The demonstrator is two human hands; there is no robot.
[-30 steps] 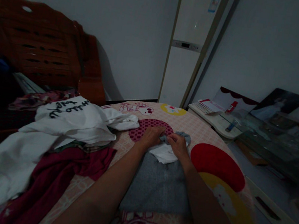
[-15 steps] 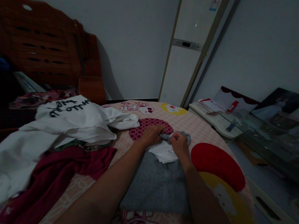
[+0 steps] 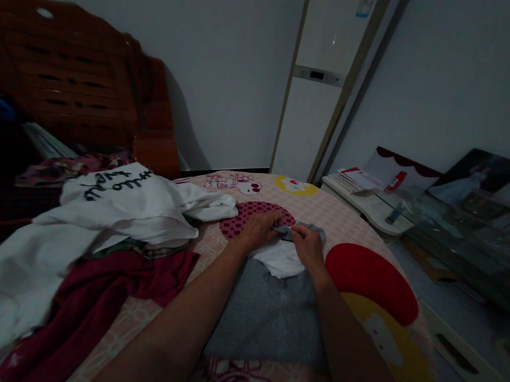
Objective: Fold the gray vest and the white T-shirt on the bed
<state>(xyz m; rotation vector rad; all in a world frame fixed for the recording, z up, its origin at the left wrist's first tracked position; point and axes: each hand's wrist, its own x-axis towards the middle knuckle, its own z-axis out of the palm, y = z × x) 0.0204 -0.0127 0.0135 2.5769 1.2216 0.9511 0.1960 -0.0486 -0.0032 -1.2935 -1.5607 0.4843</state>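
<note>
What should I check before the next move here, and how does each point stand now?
1. Left hand on the far end of the gray garment: ok, it holds the cloth.
2. Right hand on that same end: ok, it pinches the cloth.
3. Near part of the garment spread on the tablecloth: ok, largely flat.
4. Far end smooth: not ok, it is bunched, with white cloth showing just below the hands.
5. White cloth part of the gray garment: cannot tell.
6. White lettered garment clear of the gray one: ok, it lies apart, to the left.
</note>
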